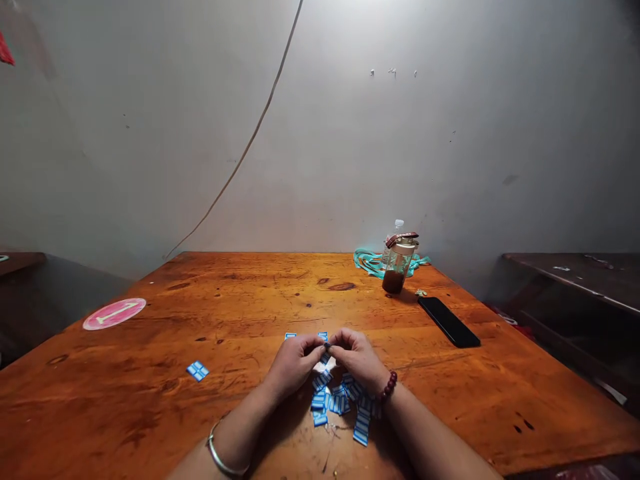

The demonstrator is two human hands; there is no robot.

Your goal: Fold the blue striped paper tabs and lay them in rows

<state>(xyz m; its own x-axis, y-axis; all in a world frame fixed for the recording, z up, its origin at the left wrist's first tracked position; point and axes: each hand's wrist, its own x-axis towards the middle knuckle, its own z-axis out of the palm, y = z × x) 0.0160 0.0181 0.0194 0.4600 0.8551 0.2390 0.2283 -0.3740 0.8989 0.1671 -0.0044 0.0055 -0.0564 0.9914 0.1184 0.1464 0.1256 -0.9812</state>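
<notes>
My left hand (295,363) and my right hand (357,360) meet over the near middle of the table. Thumbs and fingers of both are pinched together on a small blue-and-white piece (326,355), dark at its upper end and partly hidden by the fingertips. Beneath and between my wrists lies a loose heap of flat blue-and-white striped pieces (339,401), some overlapping. One longer striped strip (361,427) sticks out of the heap towards me. Just beyond my fingers, two more pieces show, one behind the left hand (290,335) and another between the hands (323,335).
A separate blue-and-white piece (197,371) lies left of my hands. On the right rest a black phone (449,322) and a bottle of dark liquid (395,277), with turquoise straps (369,262) behind. A pink numbered disc (114,314) marks the wooden table's (240,287) left edge.
</notes>
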